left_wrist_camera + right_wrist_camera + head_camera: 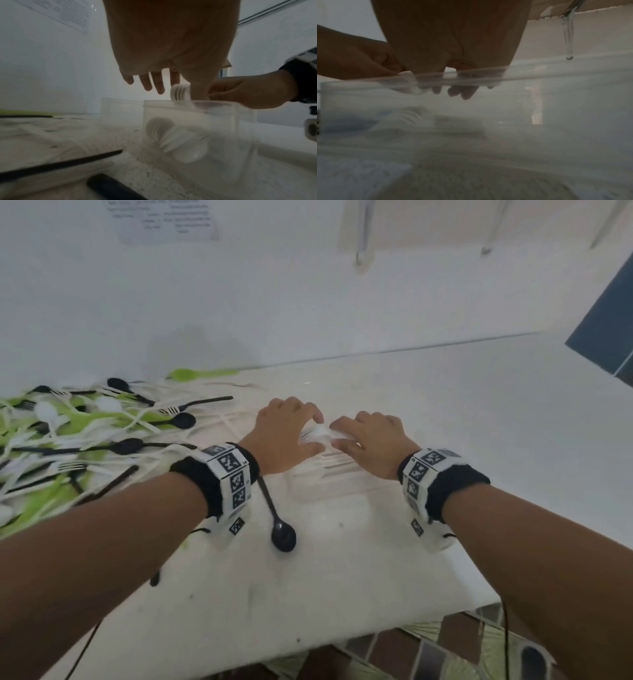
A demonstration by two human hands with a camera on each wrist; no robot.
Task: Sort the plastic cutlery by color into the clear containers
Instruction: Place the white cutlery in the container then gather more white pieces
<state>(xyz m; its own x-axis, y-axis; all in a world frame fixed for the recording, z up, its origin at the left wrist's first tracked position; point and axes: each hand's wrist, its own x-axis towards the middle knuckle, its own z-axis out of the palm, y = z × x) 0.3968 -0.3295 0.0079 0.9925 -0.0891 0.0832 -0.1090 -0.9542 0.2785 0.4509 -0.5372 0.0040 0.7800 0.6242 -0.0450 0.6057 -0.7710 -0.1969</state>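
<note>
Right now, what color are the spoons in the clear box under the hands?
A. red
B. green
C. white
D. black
C: the spoons seen through the wall of the box are white, and both hands hold more white ones above it.

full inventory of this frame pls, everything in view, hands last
clear container: one, transparent, table centre, under both hands
white cutlery in container: several, count unclear
white cutlery bundle: a few pieces, held over the container
mixed cutlery pile: many, black, white and green, table left
black spoon: one, lying beside the left wrist
table: one, white
paper sheet: one, white, on wall
left hand: grips the bundle
right hand: pinches the bundle's other end
</note>
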